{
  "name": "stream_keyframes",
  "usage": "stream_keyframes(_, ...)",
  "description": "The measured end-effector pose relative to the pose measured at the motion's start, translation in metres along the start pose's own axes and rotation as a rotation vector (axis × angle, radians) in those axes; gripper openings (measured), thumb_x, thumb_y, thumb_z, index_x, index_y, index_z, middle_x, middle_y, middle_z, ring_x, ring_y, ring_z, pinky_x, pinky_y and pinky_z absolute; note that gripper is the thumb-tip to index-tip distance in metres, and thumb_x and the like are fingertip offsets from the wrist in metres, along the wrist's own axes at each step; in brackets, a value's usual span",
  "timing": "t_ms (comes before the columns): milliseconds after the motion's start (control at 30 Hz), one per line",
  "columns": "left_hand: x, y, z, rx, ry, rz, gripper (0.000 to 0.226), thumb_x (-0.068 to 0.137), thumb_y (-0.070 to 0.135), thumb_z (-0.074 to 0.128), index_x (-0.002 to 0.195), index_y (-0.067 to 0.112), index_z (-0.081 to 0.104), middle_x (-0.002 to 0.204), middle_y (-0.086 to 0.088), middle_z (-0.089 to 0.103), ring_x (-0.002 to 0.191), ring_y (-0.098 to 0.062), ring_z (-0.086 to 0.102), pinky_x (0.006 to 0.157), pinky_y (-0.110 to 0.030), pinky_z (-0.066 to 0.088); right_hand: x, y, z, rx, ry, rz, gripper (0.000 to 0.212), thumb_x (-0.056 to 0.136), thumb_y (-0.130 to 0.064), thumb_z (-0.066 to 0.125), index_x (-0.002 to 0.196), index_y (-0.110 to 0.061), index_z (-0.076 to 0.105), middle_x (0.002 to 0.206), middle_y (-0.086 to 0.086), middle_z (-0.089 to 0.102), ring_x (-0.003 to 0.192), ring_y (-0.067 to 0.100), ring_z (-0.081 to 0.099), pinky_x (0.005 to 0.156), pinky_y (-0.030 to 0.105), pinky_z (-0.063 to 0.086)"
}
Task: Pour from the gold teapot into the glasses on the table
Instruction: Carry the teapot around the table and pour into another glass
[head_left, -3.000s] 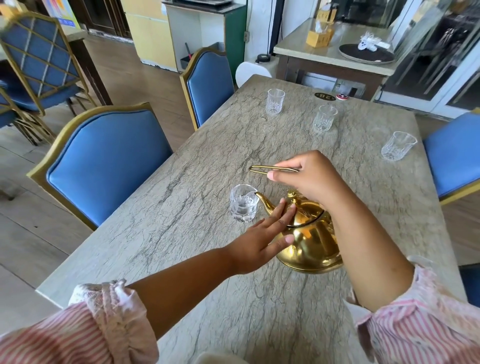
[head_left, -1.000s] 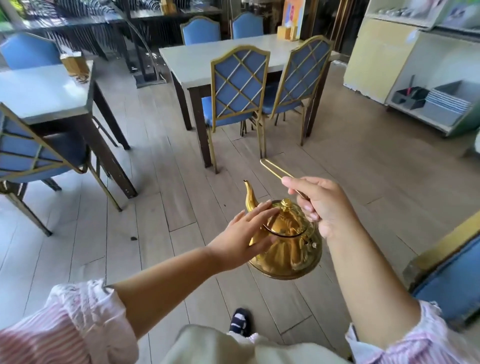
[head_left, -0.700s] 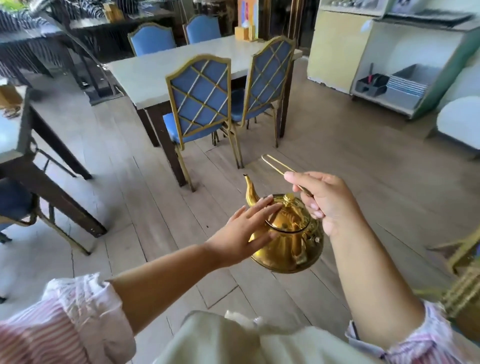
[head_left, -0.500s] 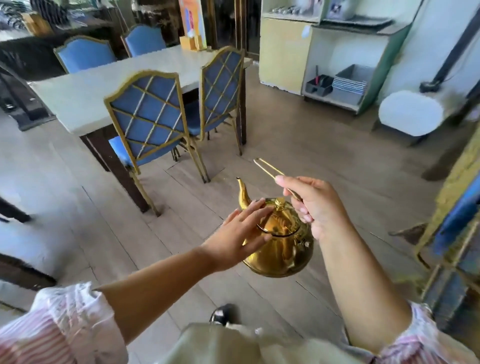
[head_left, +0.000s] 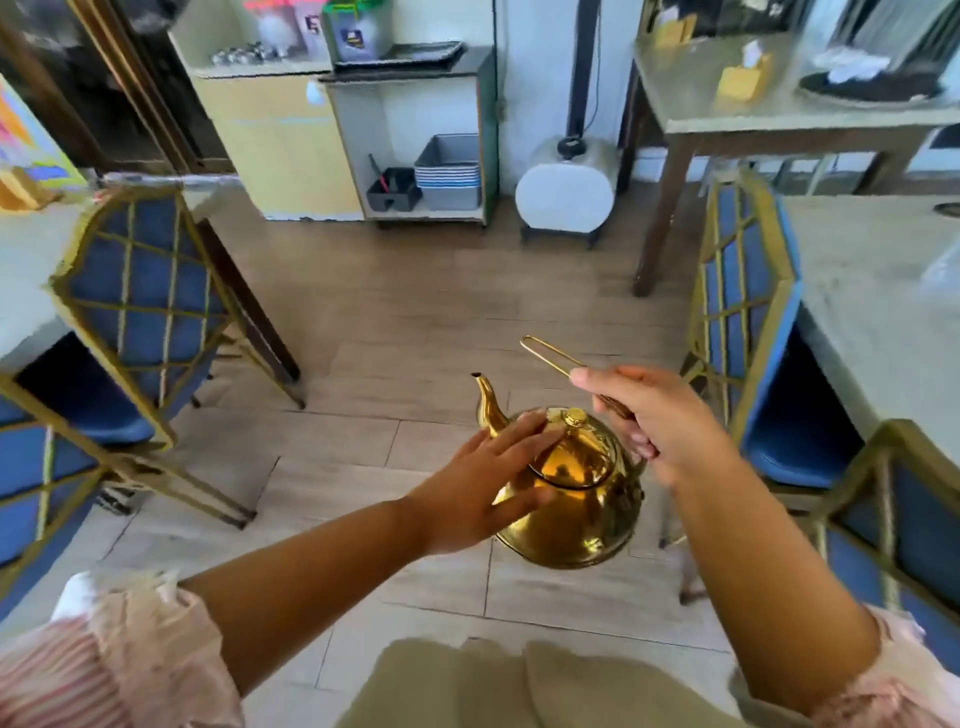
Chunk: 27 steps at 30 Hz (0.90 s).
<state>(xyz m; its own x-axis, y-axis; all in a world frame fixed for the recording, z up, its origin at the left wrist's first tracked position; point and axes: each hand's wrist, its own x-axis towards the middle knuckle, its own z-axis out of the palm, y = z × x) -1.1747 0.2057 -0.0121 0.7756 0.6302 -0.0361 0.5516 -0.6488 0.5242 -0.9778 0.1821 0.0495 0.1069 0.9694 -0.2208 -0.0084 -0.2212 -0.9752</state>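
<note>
The gold teapot (head_left: 576, 499) hangs upright over the wooden floor, its spout pointing up and to the left. My right hand (head_left: 654, 421) is closed around its thin wire handle, which sticks out past my fingers. My left hand (head_left: 488, 488) rests flat on the lid and the left side of the pot, fingers spread. The marble table (head_left: 872, 312) stands at the right edge. A faint blurred shape at its far right edge may be a glass; I cannot tell.
Blue chairs with gold frames (head_left: 743, 322) stand along the marble table on the right. Another blue chair (head_left: 140, 306) and a table are on the left. A shelf unit with grey trays (head_left: 447, 176) and a white round appliance (head_left: 566, 192) stand ahead. Wooden floor lies between.
The view has swung rightward across the room: the marble table now shows at the right edge. Both hands keep the same hold on the teapot, which stays upright.
</note>
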Motion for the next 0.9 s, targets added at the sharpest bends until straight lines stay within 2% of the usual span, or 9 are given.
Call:
stream_keyframes(133,0.071,-0.020,-0.016,0.001,0.016,0.131,0.060,0.093,0.056,0.029,0.147,0.033,0.016,0.159,0.006,0.012,0.146,-0.008,0.003,0.119,-0.040,0.006,0.031,-0.015,-0.024,0.105,0.170,-0.032,0.038,0.082,-0.027,0.071,0.049,-0.018,0.054,0.033,-0.007,0.035,0.028,0.007,0.025,0.036,0.019,0.021)
stream_keyframes(267,0.139,-0.014,-0.018,-0.032,-0.013,0.228,0.067,0.087,0.067,0.017,0.146,0.033,0.021,0.158,0.006,0.016,0.146,-0.009,0.010,0.118,-0.043,0.002,0.054,-0.026,-0.060,0.139,0.307,-0.033,0.036,0.080,-0.023,0.072,0.051,-0.015,0.054,0.032,-0.007,0.035,0.025,0.005,0.024,0.031,0.013,0.021)
stream_keyframes(467,0.217,0.001,-0.004,-0.083,-0.022,0.396,0.058,0.093,0.057,0.028,0.144,0.029,0.029,0.155,0.007,0.025,0.143,-0.007,0.019,0.117,-0.046,0.011,0.067,-0.037,-0.110,0.095,0.460,-0.025,0.031,0.081,-0.023,0.073,0.059,-0.011,0.054,0.035,-0.006,0.037,0.025,0.003,0.027,0.032,0.010,0.025)
stream_keyframes(633,0.254,0.014,0.000,-0.108,-0.105,0.537,0.057,0.093,0.054,0.030,0.145,0.031,0.027,0.155,0.013,0.020,0.142,0.002,0.009,0.118,-0.040,0.007,0.061,-0.042,-0.135,0.118,0.634,-0.035,0.036,0.080,-0.022,0.072,0.053,-0.011,0.051,0.029,-0.007,0.030,0.023,0.006,0.020,0.030,0.010,0.020)
stream_keyframes(733,0.276,0.022,-0.007,-0.131,-0.146,0.624,0.055,0.094,0.051,0.032,0.145,0.030,0.028,0.155,0.012,0.023,0.142,0.003,0.010,0.117,-0.045,0.013,0.059,-0.047,-0.143,0.149,0.728,-0.057,0.038,0.077,-0.022,0.073,0.048,-0.013,0.052,0.030,-0.006,0.028,0.025,0.008,0.017,0.030,0.012,0.017)
stream_keyframes(833,0.294,0.031,-0.015,-0.152,-0.194,0.705,0.056,0.094,0.050,0.032,0.146,0.029,0.028,0.154,0.013,0.023,0.140,0.008,0.007,0.117,-0.043,0.014,0.057,-0.059,-0.148,0.199,0.847,-0.086,0.039,0.076,-0.021,0.075,0.047,-0.013,0.051,0.032,-0.004,0.028,0.025,0.008,0.017,0.031,0.014,0.014)
stream_keyframes(900,0.305,0.041,-0.022,-0.130,-0.217,0.773,0.057,0.094,0.051,0.030,0.147,0.028,0.025,0.156,0.009,0.020,0.143,0.002,0.008,0.117,-0.044,0.013,0.054,-0.070,-0.153,0.210,0.925,-0.104,0.038,0.076,-0.020,0.075,0.050,-0.011,0.049,0.031,-0.005,0.028,0.025,0.008,0.017,0.032,0.016,0.012)
